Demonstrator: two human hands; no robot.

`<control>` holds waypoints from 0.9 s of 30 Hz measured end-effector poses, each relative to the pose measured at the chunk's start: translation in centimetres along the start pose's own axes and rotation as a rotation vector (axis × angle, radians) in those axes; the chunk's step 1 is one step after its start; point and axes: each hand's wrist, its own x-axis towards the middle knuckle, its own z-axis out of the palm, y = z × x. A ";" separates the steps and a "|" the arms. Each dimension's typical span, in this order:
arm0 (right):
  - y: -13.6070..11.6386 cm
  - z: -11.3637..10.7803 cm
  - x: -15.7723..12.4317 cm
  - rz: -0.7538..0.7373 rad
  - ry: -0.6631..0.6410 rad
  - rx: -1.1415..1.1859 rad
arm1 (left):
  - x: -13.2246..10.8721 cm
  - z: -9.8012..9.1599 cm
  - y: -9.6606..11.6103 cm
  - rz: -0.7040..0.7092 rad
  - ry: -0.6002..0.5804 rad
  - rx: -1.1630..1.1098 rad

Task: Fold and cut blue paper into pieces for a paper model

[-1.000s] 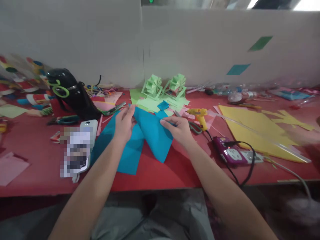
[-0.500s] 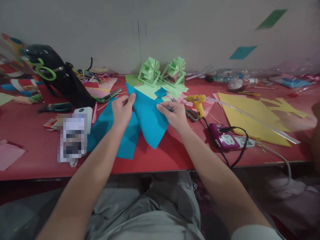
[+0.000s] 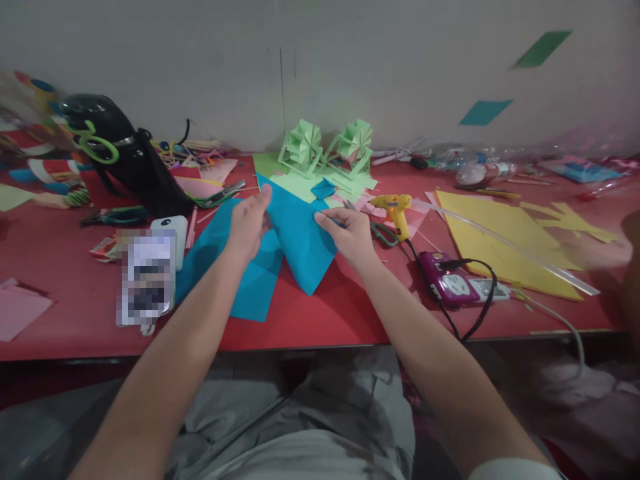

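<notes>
Between my two hands a sheet of blue paper (image 3: pixel 303 250) is bent over in a loose curve, its lower corner pointing towards me. My left hand (image 3: pixel 249 223) is closed at the sheet's upper left edge, thumb up and the other fingers curled, partly hidden. Thumb and fingers of my right hand (image 3: pixel 347 230) pinch the sheet's right edge. Under my left wrist lies more blue paper (image 3: pixel 257 287), flat on the red table (image 3: pixel 320 327). Just beyond the held sheet is a small folded blue paper piece (image 3: pixel 323 189).
Two green folded-paper models (image 3: pixel 303 147) stand at the back. Right of my hand are scissors (image 3: pixel 384 233), a yellow glue gun (image 3: pixel 397 213), a purple power box (image 3: pixel 447 277) with cables, and yellow paper (image 3: pixel 500 243). A phone (image 3: pixel 149 277) and black bottle (image 3: pixel 125 153) are left.
My left hand has shifted slightly right and its grip has turned, thumb now more upright. My right hand keeps its pinch. The whole view has dipped slightly.
</notes>
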 end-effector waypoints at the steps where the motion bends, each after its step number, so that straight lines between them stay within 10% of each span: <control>1: 0.0 0.0 0.0 0.000 0.015 0.001 | -0.1 0.2 -0.1 -0.028 -0.044 -0.015; 8: 0.1 -0.2 0.4 -0.022 0.059 0.006 | -0.7 0.3 -0.8 0.049 0.052 0.106; 13: 0.5 -0.4 0.7 -0.017 0.137 0.022 | -1.0 0.5 -1.0 -0.078 -0.166 0.059; 18: 0.6 -0.4 0.9 -0.027 0.134 0.002 | -1.2 0.7 -1.1 0.095 -0.021 0.255; 23: 1.2 -0.5 1.0 -0.025 0.198 0.055 | -1.2 0.8 -1.2 -0.049 -0.210 0.147; 27: 1.6 -0.6 1.2 -0.006 0.208 0.063 | -1.0 0.6 -1.9 0.076 -0.082 0.313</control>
